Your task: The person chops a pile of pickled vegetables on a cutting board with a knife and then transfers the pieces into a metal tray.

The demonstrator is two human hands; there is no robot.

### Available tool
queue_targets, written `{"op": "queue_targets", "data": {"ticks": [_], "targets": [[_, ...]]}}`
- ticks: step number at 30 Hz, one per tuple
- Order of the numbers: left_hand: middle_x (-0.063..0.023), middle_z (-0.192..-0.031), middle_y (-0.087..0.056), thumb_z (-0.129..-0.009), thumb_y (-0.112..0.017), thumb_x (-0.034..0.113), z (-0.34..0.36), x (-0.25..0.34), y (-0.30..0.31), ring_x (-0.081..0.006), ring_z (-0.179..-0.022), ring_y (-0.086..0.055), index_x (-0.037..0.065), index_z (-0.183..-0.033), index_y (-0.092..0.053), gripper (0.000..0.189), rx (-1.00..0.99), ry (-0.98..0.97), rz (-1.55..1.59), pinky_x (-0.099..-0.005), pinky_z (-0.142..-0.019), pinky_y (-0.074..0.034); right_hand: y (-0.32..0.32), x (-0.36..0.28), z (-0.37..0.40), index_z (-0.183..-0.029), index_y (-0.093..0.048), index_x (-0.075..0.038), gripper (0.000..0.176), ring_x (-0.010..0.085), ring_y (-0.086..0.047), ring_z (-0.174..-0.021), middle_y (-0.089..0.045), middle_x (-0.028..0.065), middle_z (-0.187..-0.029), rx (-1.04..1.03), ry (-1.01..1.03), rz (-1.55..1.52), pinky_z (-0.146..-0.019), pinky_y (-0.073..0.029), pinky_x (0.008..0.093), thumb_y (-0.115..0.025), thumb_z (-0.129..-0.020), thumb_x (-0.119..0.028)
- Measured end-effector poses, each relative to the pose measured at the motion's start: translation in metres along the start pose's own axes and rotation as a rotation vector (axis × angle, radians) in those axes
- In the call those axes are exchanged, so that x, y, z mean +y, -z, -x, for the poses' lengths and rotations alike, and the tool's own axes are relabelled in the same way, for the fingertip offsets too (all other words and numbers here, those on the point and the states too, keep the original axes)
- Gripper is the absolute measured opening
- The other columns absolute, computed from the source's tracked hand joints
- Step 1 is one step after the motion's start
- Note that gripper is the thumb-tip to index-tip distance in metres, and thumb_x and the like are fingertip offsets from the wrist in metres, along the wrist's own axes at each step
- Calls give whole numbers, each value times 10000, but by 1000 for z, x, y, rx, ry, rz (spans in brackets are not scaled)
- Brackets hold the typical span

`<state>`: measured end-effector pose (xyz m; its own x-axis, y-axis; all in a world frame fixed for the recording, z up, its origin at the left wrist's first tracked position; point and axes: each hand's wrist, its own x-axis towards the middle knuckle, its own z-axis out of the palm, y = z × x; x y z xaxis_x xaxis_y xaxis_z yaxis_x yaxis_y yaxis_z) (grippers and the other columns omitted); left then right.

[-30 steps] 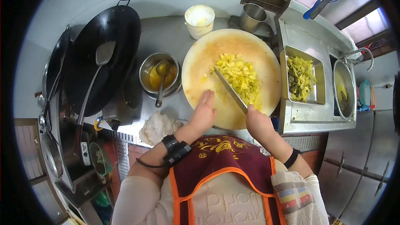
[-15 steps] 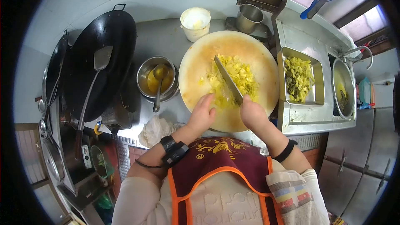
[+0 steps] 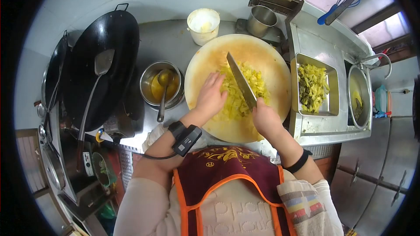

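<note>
On a large round cutting board (image 3: 199,74) lies a heap of chopped yellow-green pickled greens (image 3: 256,78). My right hand (image 3: 266,116) is closed around the handle of a knife (image 3: 240,78), whose long blade points away from me across the heap. My left hand (image 3: 212,91) rests along the left side of the greens, its fingers stretched out and nothing gripped in them. Some of the greens are hidden behind the blade and my left fingers.
A metal tray (image 3: 337,91) of cut greens stands right of the board, beside a sink basin (image 3: 369,91). To the left are a metal bowl (image 3: 146,72) with a ladle (image 3: 162,105) and a black wok (image 3: 118,39) with a spatula (image 3: 104,62). Behind stands a white tub (image 3: 203,35).
My left hand has moved up and slightly left along the greens, its fingers straighter. The knife blade has shifted up a little, still in my right hand. The view has shifted slightly.
</note>
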<state>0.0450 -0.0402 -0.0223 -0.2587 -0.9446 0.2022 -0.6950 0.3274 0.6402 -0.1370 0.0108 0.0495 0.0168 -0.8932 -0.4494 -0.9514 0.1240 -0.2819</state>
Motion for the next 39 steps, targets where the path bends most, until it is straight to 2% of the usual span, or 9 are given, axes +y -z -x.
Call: {"op": "queue_targets", "data": {"ticks": [7,9,15,19,24,26,30,33,39], "targets": [[-150,-1096,-547,-760,-586,75,13,1,-21,-341,-1053,-491,17,-1013,-584,260,-80,-25,116,-391,-912,-399,-16,5,-10,-965,-408,-4,154,392,-616,-747,-617,240,-786,-50,-49,-2,-676,-485,477,-396,-860,-116],[-118,-963,-577,-735,-608,62,20,2,-21,-312,-938,-528,26,-921,-604,190,27,-114,86,-382,-826,-433,-18,7,-9,-969,-408,-3,159,392,-616,-752,-618,239,-792,-62,-25,-2,-677,-485,476,-396,-862,-120],[-111,-902,-569,-714,-620,38,35,1,-19,-304,-874,-523,32,-894,-598,181,52,-89,121,-377,-777,-435,5,-12,7,-977,-402,6,199,398,-602,-676,-597,257,-717,23,24,-108,-616,-475,484,-411,-878,-167],[-104,-888,-561,-705,-609,42,37,5,-20,-298,-872,-520,37,-883,-595,179,90,-91,92,-365,-776,-437,-17,-5,-3,-958,-407,4,153,386,-619,-728,-616,240,-778,-102,24,17,-649,-494,461,-399,-845,-98],[-143,-976,-542,-728,-604,59,42,6,-18,-324,-945,-500,18,-987,-555,266,62,-54,144,-389,-834,-419,0,-7,3,-947,-406,8,142,389,-618,-721,-613,242,-770,-92,8,-12,-644,-497,465,-402,-845,-89],[-161,-1039,-528,-737,-603,64,45,8,-11,-334,-994,-487,16,-1036,-534,311,46,-33,151,-393,-872,-404,15,-10,9,-943,-410,0,206,428,-588,-686,-597,251,-709,48,-22,-71,-628,-469,507,-415,-891,-200],[-197,-1168,-480,-754,-602,126,42,6,-4,-362,-1115,-436,-7,-1131,-484,417,36,-23,104,-423,-964,-346,1,9,-16,-982,-404,10,165,415,-602,-795,-607,268,-832,-58,-97,-7,-719,-480,478,-356,-879,-110],[-219,-1230,-446,-769,-584,129,39,2,-3,-372,-1192,-381,-20,-1175,-462,449,20,4,90,-429,-1010,-307,-20,20,-20,-940,-403,2,187,432,-584,-687,-587,268,-713,63,-23,-19,-640,-467,516,-413,-889,-178],[-250,-1292,-394,-815,-533,113,38,-11,-5,-374,-1261,-307,-45,-1247,-393,481,-37,43,-8,-411,-1043,-267,27,-1,5,-966,-396,1,160,412,-600,-741,-603,264,-779,30,-12,-44,-668,-481,485,-408,-865,-122]]}}
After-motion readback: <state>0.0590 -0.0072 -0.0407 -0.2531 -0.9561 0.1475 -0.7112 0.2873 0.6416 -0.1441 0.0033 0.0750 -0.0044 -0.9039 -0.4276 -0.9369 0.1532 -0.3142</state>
